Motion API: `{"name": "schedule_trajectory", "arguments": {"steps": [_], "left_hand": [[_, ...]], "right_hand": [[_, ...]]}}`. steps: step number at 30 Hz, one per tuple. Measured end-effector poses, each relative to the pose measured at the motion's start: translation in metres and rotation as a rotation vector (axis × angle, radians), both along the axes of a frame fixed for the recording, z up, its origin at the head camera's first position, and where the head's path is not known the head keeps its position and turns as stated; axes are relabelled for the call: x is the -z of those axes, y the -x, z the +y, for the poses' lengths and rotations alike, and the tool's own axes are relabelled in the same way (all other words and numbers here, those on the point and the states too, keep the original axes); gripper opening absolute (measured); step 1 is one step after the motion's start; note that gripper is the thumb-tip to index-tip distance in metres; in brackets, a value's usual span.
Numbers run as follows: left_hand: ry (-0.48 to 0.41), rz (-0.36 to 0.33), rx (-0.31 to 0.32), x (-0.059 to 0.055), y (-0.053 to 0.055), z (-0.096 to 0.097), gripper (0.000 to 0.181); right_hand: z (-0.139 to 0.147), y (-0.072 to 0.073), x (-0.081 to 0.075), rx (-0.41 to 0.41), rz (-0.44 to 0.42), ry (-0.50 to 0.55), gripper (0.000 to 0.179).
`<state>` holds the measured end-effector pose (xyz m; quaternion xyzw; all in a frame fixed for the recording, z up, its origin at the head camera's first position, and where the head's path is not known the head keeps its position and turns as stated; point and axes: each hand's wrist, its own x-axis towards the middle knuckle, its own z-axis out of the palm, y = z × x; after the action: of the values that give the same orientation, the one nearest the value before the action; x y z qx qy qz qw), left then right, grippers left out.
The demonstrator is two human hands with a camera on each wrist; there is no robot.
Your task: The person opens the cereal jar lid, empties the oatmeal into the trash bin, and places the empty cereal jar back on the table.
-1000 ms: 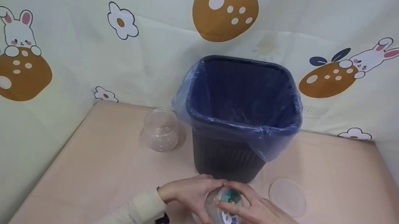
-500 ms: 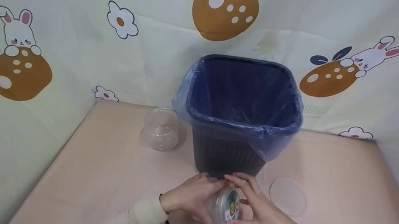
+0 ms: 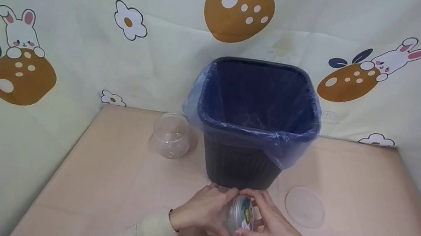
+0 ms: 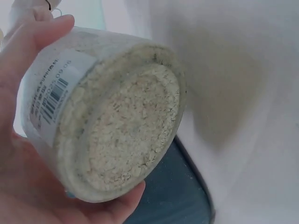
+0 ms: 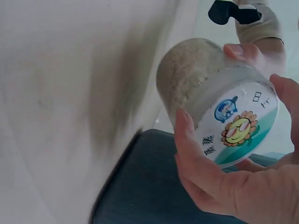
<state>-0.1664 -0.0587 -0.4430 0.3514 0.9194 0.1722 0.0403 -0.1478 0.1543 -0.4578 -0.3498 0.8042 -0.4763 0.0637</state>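
Note:
A clear plastic jar (image 3: 237,212) of pale flakes is tilted on its side between both hands, low in the middle of the head view. My left hand (image 3: 205,210) grips its body; the left wrist view shows the flake-filled base (image 4: 131,130) and a white barcode label (image 4: 55,95). The lid (image 5: 240,123) bears a sunflower sticker and faces right. My right hand (image 3: 277,230) holds the lid by its rim, thumb on the near side and fingers on the far side. The lid sits on the jar.
A dark bin (image 3: 243,163) with a blue bag liner (image 3: 295,146) stands just beyond the hands. Left of it is a clear, round container (image 3: 171,139). A translucent disc (image 3: 305,207) lies to the right on the pink tabletop (image 3: 113,162).
The right fingers spread away from the lid half a second ago and have come back onto its rim. The jar has turned so its lid faces more to the right.

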Motion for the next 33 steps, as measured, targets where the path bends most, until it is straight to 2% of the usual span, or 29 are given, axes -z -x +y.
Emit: {"name": "schedule_trajectory", "arguments": {"steps": [2, 5, 7, 9, 12, 17, 20, 25, 29, 33], "left_hand": [[-0.013, -0.045, 0.008, -0.002, 0.001, -0.002, 0.076], [-0.058, -0.152, 0.032, -0.004, 0.004, -0.005, 0.076], [-0.094, -0.220, 0.060, -0.004, 0.006, -0.007, 0.079], [-0.130, -0.280, 0.093, -0.005, 0.008, -0.009, 0.083], [-0.175, -0.352, 0.145, -0.005, 0.011, -0.012, 0.089], [-0.218, -0.442, 0.207, -0.005, 0.015, -0.016, 0.073], [-0.227, -0.480, 0.219, -0.004, 0.015, -0.016, 0.067], [-0.223, -0.547, 0.221, -0.004, 0.015, -0.017, 0.078], [-0.204, -0.582, 0.228, -0.005, 0.016, -0.018, 0.084], [-0.209, -0.602, 0.289, -0.005, 0.018, -0.019, 0.083]], "right_hand": [[0.001, 0.001, 0.002, -0.021, 0.163, -0.020, 0.072], [0.003, 0.004, 0.004, -0.058, 0.413, -0.052, 0.075], [0.005, 0.005, 0.004, -0.094, 0.510, -0.058, 0.077], [0.007, 0.007, 0.003, -0.132, 0.571, -0.059, 0.077], [0.009, 0.008, 0.002, -0.181, 0.625, -0.068, 0.077], [0.010, 0.010, -0.001, -0.248, 0.700, -0.088, 0.075], [0.011, 0.010, -0.004, -0.293, 0.744, -0.115, 0.073], [0.012, 0.011, -0.010, -0.370, 0.788, -0.141, 0.071], [0.013, 0.010, -0.012, -0.391, 0.813, -0.149, 0.069], [0.014, 0.007, -0.014, -0.399, 0.828, -0.161, 0.065]]}}
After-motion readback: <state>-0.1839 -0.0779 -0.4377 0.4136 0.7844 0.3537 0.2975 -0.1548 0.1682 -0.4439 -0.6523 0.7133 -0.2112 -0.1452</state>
